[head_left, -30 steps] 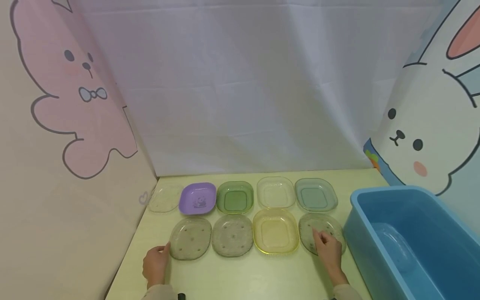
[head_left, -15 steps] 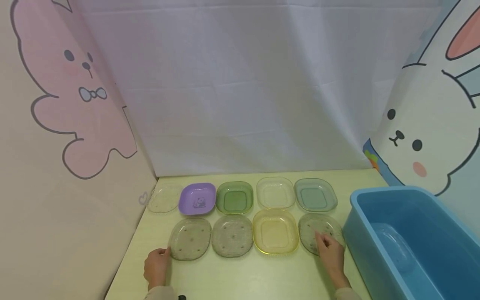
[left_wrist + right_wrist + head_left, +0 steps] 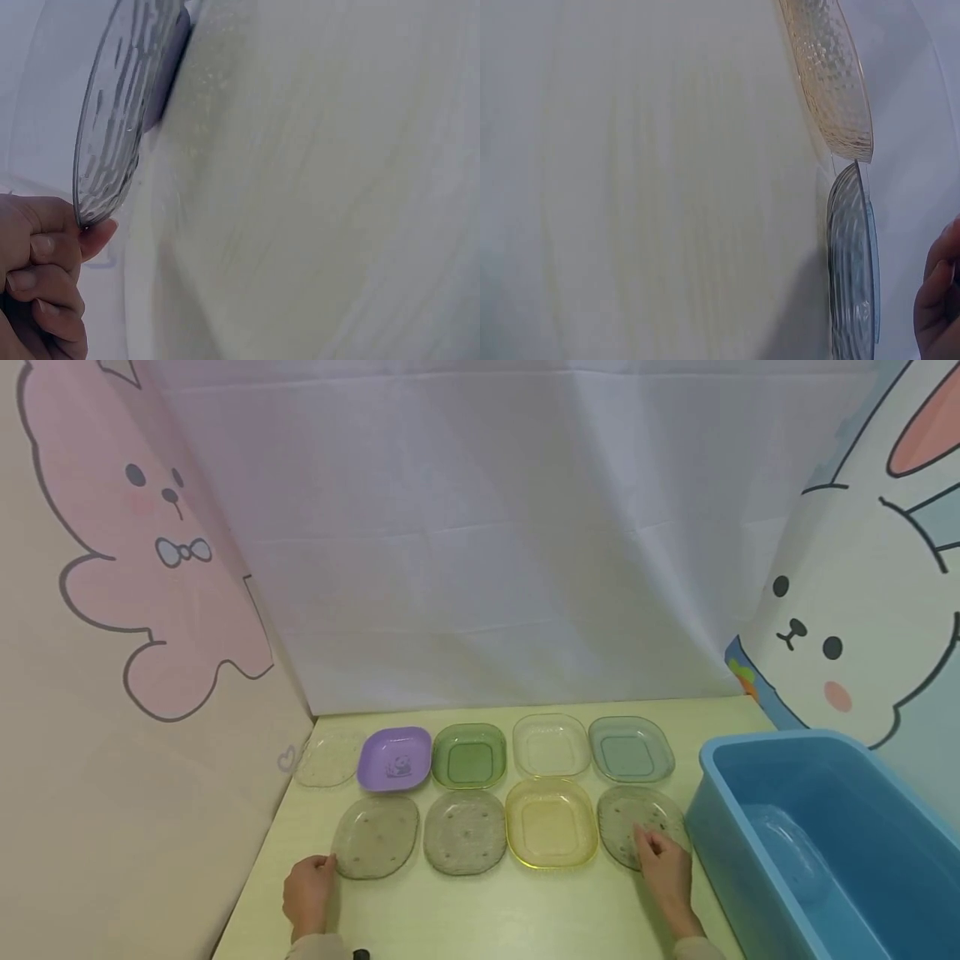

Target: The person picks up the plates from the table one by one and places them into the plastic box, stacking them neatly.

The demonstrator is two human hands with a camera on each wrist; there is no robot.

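My left hand (image 3: 309, 892) pinches the near left rim of a clear greyish plate (image 3: 377, 837) at the front left. In the left wrist view, thumb and forefinger hold the rim of this ribbed plate (image 3: 112, 127), its held edge raised off the table. My right hand (image 3: 663, 872) hovers over another greyish plate (image 3: 637, 818) at the front right, fingers loosely curled and holding nothing. The right wrist view shows that hand (image 3: 939, 296) apart from the plate (image 3: 851, 277). Between them lie a third greyish plate (image 3: 465, 832) and a yellow plate (image 3: 552, 823).
A back row holds a clear plate (image 3: 330, 758), a purple panda plate (image 3: 395, 758), a green plate (image 3: 470, 756), another clear plate (image 3: 552, 745) and a blue-green plate (image 3: 632, 749). A deep blue tub (image 3: 750, 852) stands at the right, close to the front-right plate.
The front-left plate has shifted slightly left, with my left hand pinching its rim. My right hand has drifted a little to the right over its plate.
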